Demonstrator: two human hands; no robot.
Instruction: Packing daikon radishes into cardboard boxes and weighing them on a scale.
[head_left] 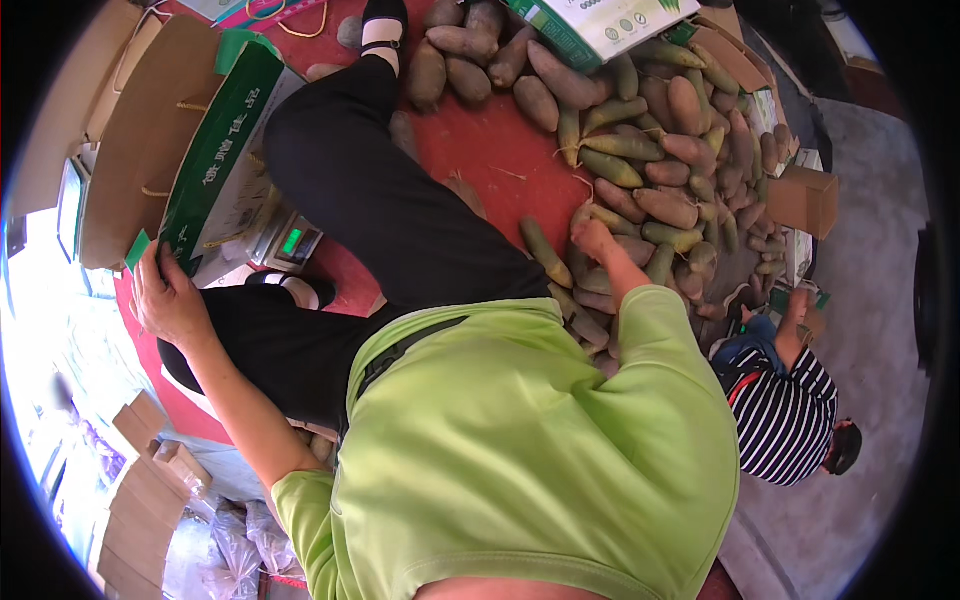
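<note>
My left hand (pixel 172 305) pinches the near corner of an open green and white carton (pixel 222 150), which stands tilted at the left with brown inner flaps and cord handles. My right hand (pixel 592 236) reaches into the near edge of a heap of long radishes (pixel 668 207), some green and some dull red. Its fingers are closed around a reddish radish (pixel 581 212) with a thin root, mostly covered by the hand. Beside that hand lies a green radish (pixel 543 250). A small scale (pixel 285 243) with a lit green display sits against the carton, between my legs.
Another green and white carton (pixel 605 28) rests on the far side of the heap. To the right, a person in a striped shirt (pixel 785 420) crouches near a brown box (pixel 803 201). Plastic bags (pixel 235 550) lie at the lower left. Red sheeting (pixel 480 150) covers the floor.
</note>
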